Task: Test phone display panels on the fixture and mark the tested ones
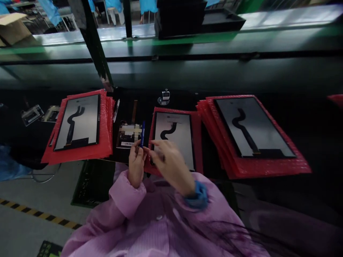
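Observation:
My left hand (136, 164) is closed around a blue pen (143, 132), which stands nearly upright from its fingers. Close beside it, my right hand (173, 164) is smeared by motion, its fingertips near the left ones; I cannot make out whether it holds anything. Below the right hand lies a display panel (184, 137) with a dark curved flex cable, on a red bubble-wrap sheet (198, 142). Left of that panel, a small electronic module (124, 135) with tape strips and a brown ribbon lies partly behind the pen and left hand.
More display panels lie on red stacks, one on the left (87, 125) and one on the right (265, 128). A metal tally counter (165, 95) and a white pen (116, 110) rest on the dark bench. Black trays (182, 18) stand beyond the conveyor (187, 75).

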